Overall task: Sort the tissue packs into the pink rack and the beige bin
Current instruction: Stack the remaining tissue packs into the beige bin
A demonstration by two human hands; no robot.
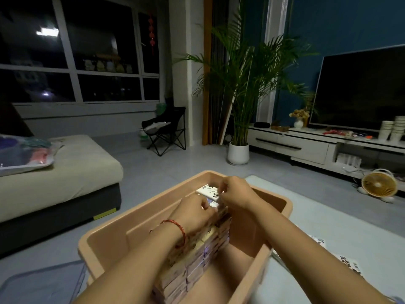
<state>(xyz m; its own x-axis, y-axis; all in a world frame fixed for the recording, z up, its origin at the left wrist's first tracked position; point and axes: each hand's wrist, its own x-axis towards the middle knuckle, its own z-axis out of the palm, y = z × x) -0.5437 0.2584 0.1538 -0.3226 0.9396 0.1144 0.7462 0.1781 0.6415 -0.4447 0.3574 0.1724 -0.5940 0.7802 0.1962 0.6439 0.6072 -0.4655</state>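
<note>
Hiding tissue pack [207,190] edge: right hand [235,194]

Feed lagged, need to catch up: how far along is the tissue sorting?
Done: a long row of tissue packs stands in the beige plastic bin. In hand: left hand and right hand hold a white black-printed pack at its far end. Left: loose printed packs on the pale mat. Pink rack not in view.

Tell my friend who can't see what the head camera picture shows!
Two bare hands reach into a beige plastic bin: the right hand pinches a white tissue pack with black print atop a tall pile of tissue packs, which the left hand grips at the top. Around are a beige sofa, a potted palm and a dark television.
</note>
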